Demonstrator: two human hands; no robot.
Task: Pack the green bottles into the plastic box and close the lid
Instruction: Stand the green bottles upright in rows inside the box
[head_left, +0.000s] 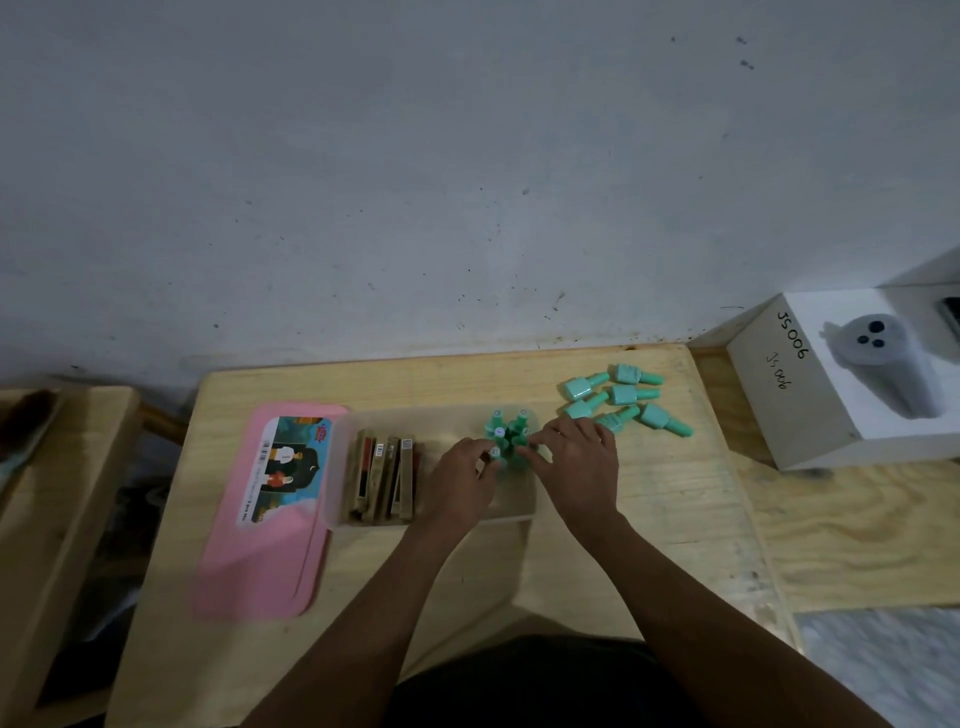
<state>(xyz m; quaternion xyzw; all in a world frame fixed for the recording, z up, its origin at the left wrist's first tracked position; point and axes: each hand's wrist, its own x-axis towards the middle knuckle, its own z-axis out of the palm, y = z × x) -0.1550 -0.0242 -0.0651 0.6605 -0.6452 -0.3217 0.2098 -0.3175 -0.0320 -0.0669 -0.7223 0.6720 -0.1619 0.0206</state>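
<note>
— At the far left of the wooden table (675, 519), what do you have?

— I see the pink lid (249, 551) lying flat, label side up, with its right edge just beside the clear plastic box (337, 499). The box is open. In its left part I count several brown packets (382, 475) standing on edge, packed side by side.

— And the bottles?

— A cluster of green bottles (506, 428) stands upright in the right part of the box, caps up, close together. My view of their bases is blocked by the hands.

— The hands, then.

— The left hand (460, 486) reaches into the box from the near side, its fingertips (488, 452) pinched on one bottle at the near left of the cluster. The right hand (579, 467) comes over the box's right wall, its fingers (530, 452) touching the cluster from the right. I cannot tell whether that hand actually grips a bottle or only steadies the group; the fingers are curled, not spread.

— Anything past the box?

— Yes. To the right, behind the right hand, a loose group of green bottles (631, 395) lies on its sides on the table, some touching. Further right, off the table's corner, a white box (800, 410) with handwritten marks sits on a second wooden surface, with a grey device (883, 358) resting in its top.
</note>
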